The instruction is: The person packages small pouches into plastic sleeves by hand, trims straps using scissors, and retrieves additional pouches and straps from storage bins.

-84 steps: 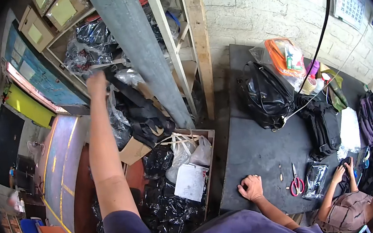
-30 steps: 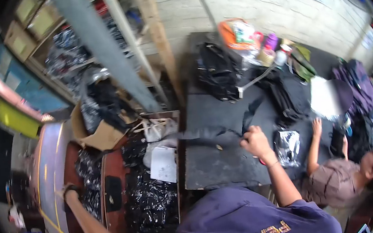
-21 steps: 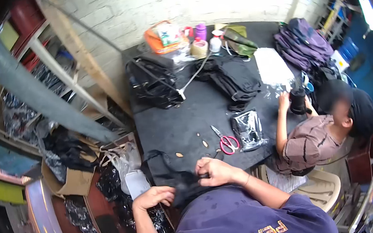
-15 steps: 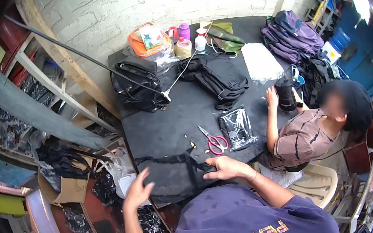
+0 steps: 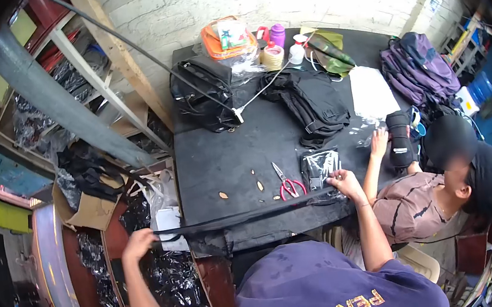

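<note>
A long black strap (image 5: 247, 214) is stretched between my two hands, across the front edge of the black table (image 5: 211, 163). My left hand (image 5: 140, 244) pinches its left end, out over the bin of plastic-wrapped items. My right hand (image 5: 344, 183) pinches the other end above a plastic-wrapped black packet (image 5: 320, 169). Dark fabric (image 5: 207, 243) hangs below the strap at the table's edge. Scissors with pink handles (image 5: 289, 186) lie open just beyond the strap, beside a few small tan pieces (image 5: 259, 185).
A co-worker (image 5: 426, 193) at the right holds a rolled black item (image 5: 400, 139). Black bags (image 5: 313, 106), a shiny black bag (image 5: 203, 94), an orange container (image 5: 227, 37) and purple bags (image 5: 418, 67) stand farther back. At left are a cardboard box (image 5: 92, 212) and a metal post (image 5: 61, 102).
My hands have gone from reaching left and resting on the table to holding the black strap, and have now moved wide apart, pulling it straight. The co-worker's black item now stands more upright.
</note>
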{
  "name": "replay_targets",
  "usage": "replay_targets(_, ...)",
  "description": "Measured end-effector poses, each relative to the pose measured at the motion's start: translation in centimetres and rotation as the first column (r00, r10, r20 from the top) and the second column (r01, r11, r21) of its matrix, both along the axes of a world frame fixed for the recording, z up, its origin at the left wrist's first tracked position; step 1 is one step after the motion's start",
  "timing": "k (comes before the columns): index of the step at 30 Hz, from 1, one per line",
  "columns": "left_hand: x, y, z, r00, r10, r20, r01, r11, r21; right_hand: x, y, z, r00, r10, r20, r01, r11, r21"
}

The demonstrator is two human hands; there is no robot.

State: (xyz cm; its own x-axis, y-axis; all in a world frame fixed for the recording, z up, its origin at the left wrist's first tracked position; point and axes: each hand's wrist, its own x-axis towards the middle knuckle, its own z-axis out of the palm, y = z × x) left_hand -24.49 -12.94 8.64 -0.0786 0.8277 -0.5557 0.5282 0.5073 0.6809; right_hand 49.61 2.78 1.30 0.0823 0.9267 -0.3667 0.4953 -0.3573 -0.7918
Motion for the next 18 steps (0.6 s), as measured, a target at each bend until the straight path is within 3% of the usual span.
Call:
replay_targets(1, -2.8, -1.1, -1.1, 0.999, 0.006, -0.052, -0.003, 0.998, 0.062, -0.2, 0.2, -1.4, 0.979, 0.009, 0.204, -0.026, 0.996, 0.081)
replay_targets(2, -3.4, -1.3, -1.8, 0.998, 0.025, -0.056, -0.021, 0.998, 0.058, -0.8, 0.2, -2.3, 0.979, 0.028, 0.200, -0.044, 0.996, 0.077)
replay_targets(4, -4.3, -0.3, -2.3, 0.951, -0.172, -0.256, 0.180, 0.984, 0.006, -1.9, 0.1, -3.6, 0.834, -0.216, 0.508, 0.092, 0.962, 0.257)
replay_targets(5, -2.0, 0.5, -1.8, 0.750, -0.178, -0.637, 0.208, 0.978, -0.029, -2.3, 0.2, -3.9, 0.706, -0.346, 0.618, 0.133, 0.922, 0.364)
replay_targets(6, 2.1, 0.9, -1.4, 0.410, -0.166, -0.897, 0.218, 0.973, -0.080, -2.0, 0.4, -3.9, 0.709, -0.334, 0.621, 0.120, 0.925, 0.361)
replay_targets(8, 6.6, 2.7, -6.7, 0.279, 0.268, -0.922, 0.345, 0.868, 0.357, -0.6, 2.1, -3.5, 0.820, -0.232, 0.523, 0.168, 0.972, 0.166)
replay_targets(9, 10.8, 3.3, -6.8, 0.462, 0.274, -0.844, 0.406, 0.781, 0.475, 0.0, 3.1, -3.2, 0.867, -0.188, 0.462, 0.178, 0.982, 0.066)
replay_targets(10, 15.8, 3.5, -6.2, 0.650, 0.093, -0.754, 0.455, 0.747, 0.485, 0.6, 3.7, -3.3, 0.867, -0.182, 0.464, 0.172, 0.983, 0.066)
replay_targets(11, 20.2, 3.4, -6.0, 0.745, -0.099, -0.660, 0.503, 0.734, 0.457, 1.4, 4.4, -3.8, 0.940, -0.181, 0.288, 0.185, 0.983, 0.014)
replay_targets(12, 23.9, 2.5, -7.0, 0.762, -0.253, -0.596, 0.557, 0.726, 0.403, 2.0, 5.3, -4.2, 0.978, -0.181, 0.102, 0.186, 0.982, -0.038)
replay_targets(13, 26.2, 1.2, -9.2, 0.760, -0.249, -0.601, 0.539, 0.758, 0.367, 2.0, 6.2, -4.3, 0.979, -0.183, -0.088, 0.175, 0.980, -0.090)
replay_targets(14, 27.5, 0.2, -11.4, 0.756, -0.248, -0.606, 0.521, 0.788, 0.328, 1.0, 6.4, -3.3, 0.981, -0.176, -0.084, 0.168, 0.982, -0.092)
replay_targets(15, 27.7, -0.5, -12.2, 0.758, -0.248, -0.603, 0.517, 0.792, 0.325, -1.2, 5.9, -0.8, 0.997, -0.065, 0.047, 0.060, 0.994, 0.095)
replay_targets(17, 28.0, -1.4, -13.2, 0.764, -0.118, -0.634, 0.434, 0.822, 0.369, -7.0, 3.9, 5.8, 0.934, 0.082, 0.348, -0.227, 0.889, 0.399)
replay_targets(18, 28.1, -1.7, -13.4, 0.760, -0.050, -0.648, 0.390, 0.833, 0.393, -9.7, 3.0, 8.3, 0.948, 0.122, 0.293, -0.263, 0.818, 0.511)
